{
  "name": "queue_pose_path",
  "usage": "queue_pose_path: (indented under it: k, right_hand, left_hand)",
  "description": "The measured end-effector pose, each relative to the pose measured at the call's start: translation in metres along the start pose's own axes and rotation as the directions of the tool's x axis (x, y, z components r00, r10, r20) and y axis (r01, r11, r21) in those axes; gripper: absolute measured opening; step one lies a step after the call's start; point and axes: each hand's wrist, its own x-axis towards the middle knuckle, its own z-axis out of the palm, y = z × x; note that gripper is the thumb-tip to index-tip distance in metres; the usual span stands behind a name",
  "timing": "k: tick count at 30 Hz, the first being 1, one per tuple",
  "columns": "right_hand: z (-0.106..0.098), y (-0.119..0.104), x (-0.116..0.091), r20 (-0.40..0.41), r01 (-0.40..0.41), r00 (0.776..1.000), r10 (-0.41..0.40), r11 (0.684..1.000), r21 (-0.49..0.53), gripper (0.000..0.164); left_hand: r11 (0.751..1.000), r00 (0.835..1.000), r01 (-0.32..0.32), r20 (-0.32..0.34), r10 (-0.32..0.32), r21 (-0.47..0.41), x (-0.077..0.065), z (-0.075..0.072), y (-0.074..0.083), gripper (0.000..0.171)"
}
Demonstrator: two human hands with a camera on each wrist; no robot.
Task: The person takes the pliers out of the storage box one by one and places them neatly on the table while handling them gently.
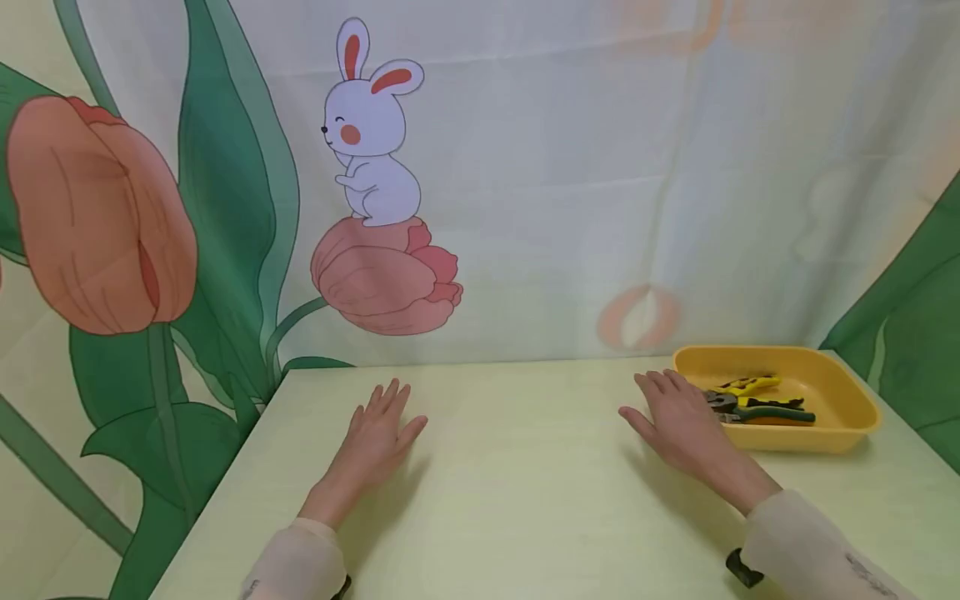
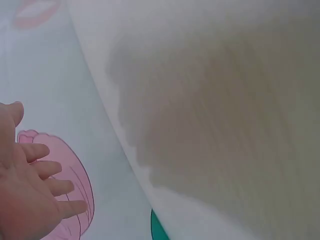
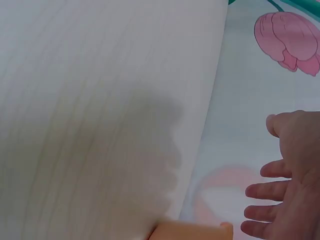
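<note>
My left hand [image 1: 372,442] hovers over the left part of the pale table [image 1: 517,483], fingers spread and holding nothing. In the left wrist view the same hand [image 2: 30,185] shows its bare palm, with its shadow cast on the tabletop. On the right, my right hand [image 1: 678,425] is held above the table, palm down, fingers straight and free of any object. It overlaps the left end of a yellow tray [image 1: 840,417] in the head view. Inside lie pliers with dark green handles [image 1: 776,413] and a yellow-and-black tool [image 1: 750,384], partly hidden by that hand.
A cloth backdrop [image 1: 540,208] with a printed rabbit and tulips hangs behind the table's far edge. The tray stands at the back right corner, and its orange-looking edge [image 3: 192,231] shows at the bottom of the right wrist view.
</note>
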Motion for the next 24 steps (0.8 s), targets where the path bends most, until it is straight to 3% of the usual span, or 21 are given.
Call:
queue_pose_path:
  k: [10,17,20,24]
  right_hand:
    - [-0.025,0.027,-0.014,-0.188,-0.052,0.981,0.051,0.999,-0.004,0.039]
    - [-0.035,0.043,-0.026,-0.202,-0.139,0.969,0.143,0.990,0.038,0.037]
    - [-0.038,0.051,-0.031,-0.208,-0.164,0.963,0.170,0.985,0.045,0.038]
    - [-0.043,0.062,-0.037,-0.199,-0.197,0.959,0.201,0.980,0.039,0.040]
  left_hand:
    - [0.991,0.995,-0.035,-0.094,0.022,-0.131,0.004,0.012,0.031,0.056]
    - [0.965,0.997,-0.011,-0.078,-0.010,-0.261,0.005,0.018,0.053,0.052]
    - [0.941,0.997,-0.007,-0.069,-0.017,-0.337,0.007,0.022,0.059,0.050]
    - [0.886,0.999,0.015,-0.032,-0.034,-0.464,0.010,0.029,0.071,0.046]
